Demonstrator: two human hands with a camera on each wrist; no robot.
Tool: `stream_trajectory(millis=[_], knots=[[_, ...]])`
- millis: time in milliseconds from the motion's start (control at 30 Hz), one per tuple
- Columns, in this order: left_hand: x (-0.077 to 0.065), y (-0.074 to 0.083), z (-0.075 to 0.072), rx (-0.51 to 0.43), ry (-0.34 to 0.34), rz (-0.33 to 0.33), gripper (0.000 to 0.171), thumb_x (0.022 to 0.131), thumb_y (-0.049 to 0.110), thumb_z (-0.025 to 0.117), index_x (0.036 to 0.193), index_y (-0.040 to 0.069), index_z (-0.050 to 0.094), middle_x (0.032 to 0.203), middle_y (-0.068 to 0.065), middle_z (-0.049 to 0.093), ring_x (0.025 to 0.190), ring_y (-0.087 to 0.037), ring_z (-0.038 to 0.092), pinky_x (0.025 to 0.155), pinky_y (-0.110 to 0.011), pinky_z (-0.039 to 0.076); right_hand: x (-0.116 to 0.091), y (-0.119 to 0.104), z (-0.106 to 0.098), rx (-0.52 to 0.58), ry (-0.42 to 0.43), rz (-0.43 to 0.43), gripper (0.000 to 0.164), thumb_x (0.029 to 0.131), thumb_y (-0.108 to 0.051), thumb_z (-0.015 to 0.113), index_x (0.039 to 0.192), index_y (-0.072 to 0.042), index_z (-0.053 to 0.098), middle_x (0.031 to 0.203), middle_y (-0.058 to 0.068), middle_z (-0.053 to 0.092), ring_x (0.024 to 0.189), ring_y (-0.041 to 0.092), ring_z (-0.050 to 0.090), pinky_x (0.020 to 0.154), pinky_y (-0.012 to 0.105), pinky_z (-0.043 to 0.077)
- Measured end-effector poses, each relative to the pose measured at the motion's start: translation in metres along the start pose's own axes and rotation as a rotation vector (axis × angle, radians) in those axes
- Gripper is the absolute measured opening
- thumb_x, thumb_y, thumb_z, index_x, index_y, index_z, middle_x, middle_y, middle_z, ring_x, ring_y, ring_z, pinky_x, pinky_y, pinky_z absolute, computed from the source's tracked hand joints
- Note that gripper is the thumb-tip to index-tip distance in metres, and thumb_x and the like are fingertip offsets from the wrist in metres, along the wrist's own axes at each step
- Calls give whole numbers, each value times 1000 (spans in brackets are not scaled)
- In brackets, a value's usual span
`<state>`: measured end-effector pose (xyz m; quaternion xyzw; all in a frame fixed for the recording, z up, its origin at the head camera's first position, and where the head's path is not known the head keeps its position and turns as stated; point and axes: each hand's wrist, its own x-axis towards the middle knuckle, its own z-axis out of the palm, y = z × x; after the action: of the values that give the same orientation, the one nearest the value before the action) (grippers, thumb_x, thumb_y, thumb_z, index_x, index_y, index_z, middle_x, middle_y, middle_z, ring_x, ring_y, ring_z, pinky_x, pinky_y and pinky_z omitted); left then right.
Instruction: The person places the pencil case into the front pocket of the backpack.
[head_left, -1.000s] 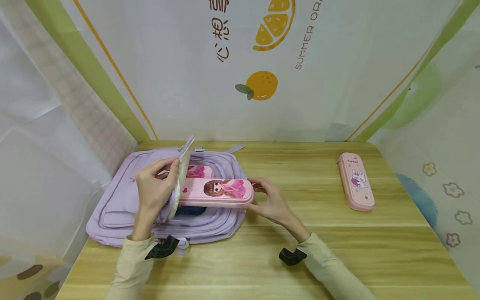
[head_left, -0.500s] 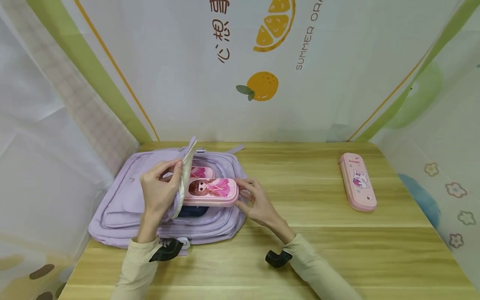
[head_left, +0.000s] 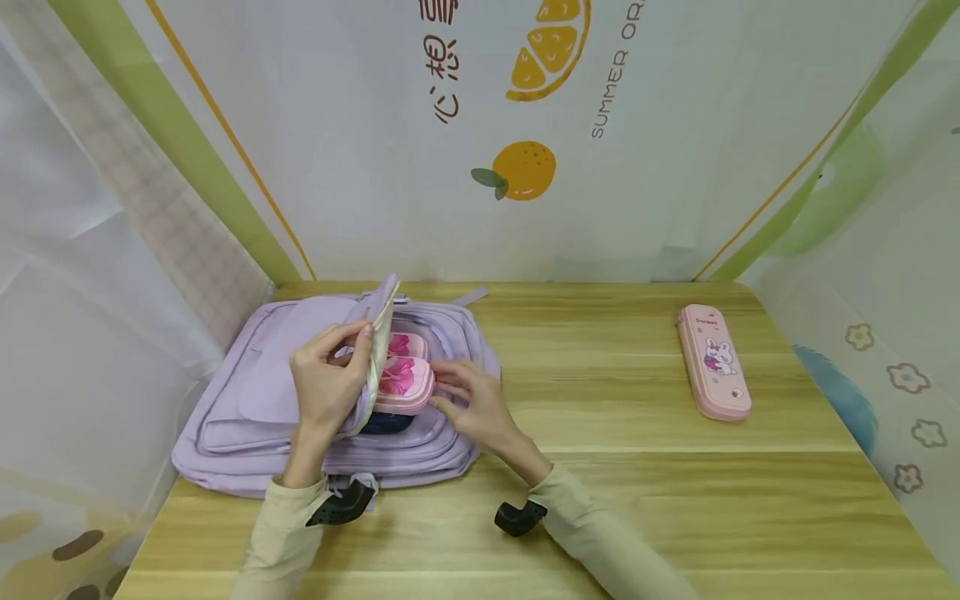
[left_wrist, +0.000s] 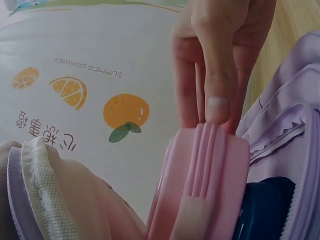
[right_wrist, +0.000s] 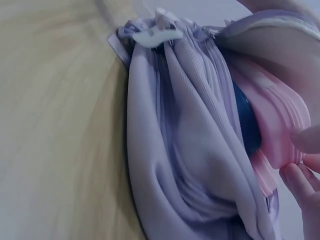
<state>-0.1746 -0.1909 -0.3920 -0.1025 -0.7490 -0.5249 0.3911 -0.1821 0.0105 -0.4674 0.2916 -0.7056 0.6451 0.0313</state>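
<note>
A lilac backpack (head_left: pixel 255 400) lies on the table at the left, its front pocket unzipped. My left hand (head_left: pixel 330 379) pinches the edge of the pocket's flap (head_left: pixel 383 333) and holds it raised. With thumb and fingers, my right hand (head_left: pixel 480 408) grips the near end of a pink pencil case (head_left: pixel 408 392), whose far part is hidden under the flap. A second pink case (head_left: pixel 411 344) lies beside it in the pocket. Below sits a dark blue rounded object (right_wrist: pixel 246 120), mostly covered; its kind is unclear.
Another pink pencil case (head_left: pixel 714 362), printed with a white rabbit, lies toward the right of the wooden table (head_left: pixel 585 350). A white curtain (head_left: pixel 637 208) with orange prints hangs along the table's back edge, and more cloth hangs at both sides.
My right hand has moved left, sliding the pencil case deeper into the pocket; the printed doll's face is now covered by the flap. My left hand shifted slightly right, still holding the flap.
</note>
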Motion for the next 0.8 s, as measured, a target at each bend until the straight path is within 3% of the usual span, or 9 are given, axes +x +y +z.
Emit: stream_trajectory(millis=[233,433,633,800], knots=[[-2,-2,5,-21,-9,0,10,88,-2,72,95,-7,78,82,-24,72,76,9,65,64,-8,56,3,2,6,22,26,15,44,84,12,73,125,12,59,127,30,61,117,43,65,102,39,56],[-5,-3,2,-26,-20,-32,10,89,-2,72,95,-5,78,85,-19,74,76,7,67,66,-7,56,2,0,-1,-19,6,34,41,87,7,73,126,9,60,128,28,64,120,41,64,103,43,55],[-9,-6,2,-16,-40,-78,11,89,0,73,96,-3,79,85,3,73,74,7,67,67,-8,56,-2,-5,-24,-98,26,47,37,91,3,68,126,11,60,129,29,64,120,45,63,102,47,55],[-12,-11,3,-18,-44,-106,11,89,-1,73,97,-2,79,86,8,72,75,7,66,67,-7,56,-2,-8,-50,-188,64,66,42,93,-3,69,131,9,58,134,27,61,124,42,61,105,48,54]])
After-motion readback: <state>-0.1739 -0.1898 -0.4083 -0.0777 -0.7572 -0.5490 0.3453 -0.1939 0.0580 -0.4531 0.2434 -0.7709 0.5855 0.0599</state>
